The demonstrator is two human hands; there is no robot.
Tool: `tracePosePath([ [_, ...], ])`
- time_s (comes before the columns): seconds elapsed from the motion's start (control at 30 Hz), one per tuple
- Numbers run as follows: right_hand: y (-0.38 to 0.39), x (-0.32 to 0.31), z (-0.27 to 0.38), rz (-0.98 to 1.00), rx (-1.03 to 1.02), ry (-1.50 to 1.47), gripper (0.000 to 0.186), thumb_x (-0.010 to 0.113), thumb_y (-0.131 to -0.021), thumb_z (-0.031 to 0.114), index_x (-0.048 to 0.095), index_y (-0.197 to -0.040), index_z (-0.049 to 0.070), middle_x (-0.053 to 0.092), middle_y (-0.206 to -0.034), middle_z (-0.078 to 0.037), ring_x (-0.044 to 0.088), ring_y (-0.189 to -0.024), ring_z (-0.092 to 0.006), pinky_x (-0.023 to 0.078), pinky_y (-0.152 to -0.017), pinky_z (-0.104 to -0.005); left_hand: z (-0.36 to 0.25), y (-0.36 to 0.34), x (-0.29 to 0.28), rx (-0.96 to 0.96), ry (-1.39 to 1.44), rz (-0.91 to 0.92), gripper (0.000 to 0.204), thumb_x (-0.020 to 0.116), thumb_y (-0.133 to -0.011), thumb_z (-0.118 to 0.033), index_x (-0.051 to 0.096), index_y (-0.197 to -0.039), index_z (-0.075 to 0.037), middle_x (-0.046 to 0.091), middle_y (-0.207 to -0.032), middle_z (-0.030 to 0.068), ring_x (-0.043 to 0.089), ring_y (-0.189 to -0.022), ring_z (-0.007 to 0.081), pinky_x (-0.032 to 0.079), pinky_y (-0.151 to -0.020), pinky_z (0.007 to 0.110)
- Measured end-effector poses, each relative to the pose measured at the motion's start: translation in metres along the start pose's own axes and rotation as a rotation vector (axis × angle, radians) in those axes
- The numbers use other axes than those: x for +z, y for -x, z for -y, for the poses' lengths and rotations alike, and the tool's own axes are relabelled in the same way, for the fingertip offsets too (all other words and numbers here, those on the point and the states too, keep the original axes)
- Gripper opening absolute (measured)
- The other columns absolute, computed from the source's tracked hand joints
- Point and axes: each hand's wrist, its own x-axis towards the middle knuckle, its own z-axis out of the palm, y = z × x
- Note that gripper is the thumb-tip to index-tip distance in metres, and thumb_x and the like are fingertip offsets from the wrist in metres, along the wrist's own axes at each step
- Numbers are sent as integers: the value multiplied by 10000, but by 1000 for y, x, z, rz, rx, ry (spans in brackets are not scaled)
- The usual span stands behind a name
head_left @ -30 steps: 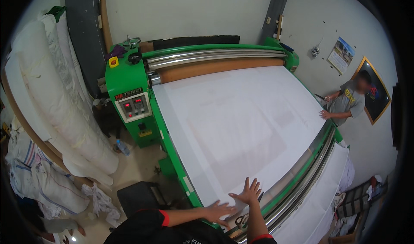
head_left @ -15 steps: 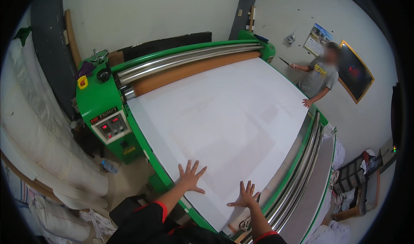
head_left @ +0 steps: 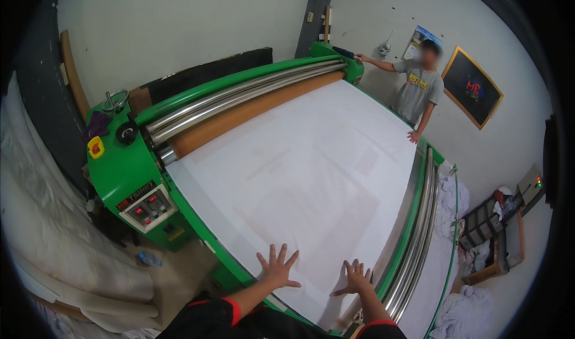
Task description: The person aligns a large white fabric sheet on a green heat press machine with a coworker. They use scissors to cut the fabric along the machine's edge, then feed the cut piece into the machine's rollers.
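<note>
- My left hand (head_left: 277,268) lies flat on the white sheet (head_left: 299,165), fingers spread wide, palm down, gripping nothing.
- My right hand (head_left: 355,277) lies the same way just to the right of it, fingers splayed, open grip, pressing on the same sheet near its closest edge.
- The two hands sit side by side, apart from each other, both at the near end of the sheet.
- The sheet is a large, plain white expanse, smooth and flat, with faint paler rectangles showing through it; it stretches away from my hands across the whole bed of the green roller machine (head_left: 123,165).
- At the far end, well ahead of my hands, the sheet meets a long orange-brown roller (head_left: 251,108), with shiny steel rollers (head_left: 239,93) just behind it.
- To the right of my right hand, more steel rollers (head_left: 419,219) run along the curved green rim of the machine.
- Ahead and to the left of my left hand, a control panel (head_left: 148,207) with red lit displays sits on the machine's green side, a yellow button (head_left: 96,147) above it.
- Far across the sheet, another person (head_left: 422,87) stands at the opposite side, one hand on the machine's far corner, the other at the sheet's edge.
- Left of the machine, bulky white fabric rolls (head_left: 42,219) lean by the wall.
</note>
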Motion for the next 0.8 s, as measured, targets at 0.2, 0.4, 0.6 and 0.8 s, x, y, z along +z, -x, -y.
tracePosePath([
  [0.2,4,6,33,-64,198,-106,1798,1017,-349,744,41,-1751,184,65,-1793,-290,201,-1619,-541,179,-1275,-740,-1,5,-9,-20,-30,46,1334,686,-730,-937,2,-1748,-414,-86,-1836,125,-110,-1634,546,44,-1091,951],
  [0.4,0,20,28,-66,246,-48,1851,1005,-320,764,6,-1752,151,73,-1802,-267,254,-1615,-513,211,-1260,-744,6,11,0,56,-23,19,1241,619,-805,-927,18,-1752,-397,-71,-1835,135,-98,-1637,542,57,-1093,950],
  [0.6,15,28,24,-54,271,-182,1825,1047,-317,676,15,-1752,224,64,-1812,-228,209,-1622,-527,174,-1199,-855,20,42,-9,233,-169,194,1132,557,-877,-900,113,-1758,-345,38,-1837,133,16,-1667,468,82,-1140,915],
  [0.8,12,18,39,-106,289,-167,1809,1090,-304,564,44,-1753,279,82,-1818,-197,204,-1620,-536,123,-1175,-899,16,151,-290,948,303,6,886,524,-1015,-730,488,-1631,-94,577,-1538,196,530,-1429,413,420,-1197,526],
])
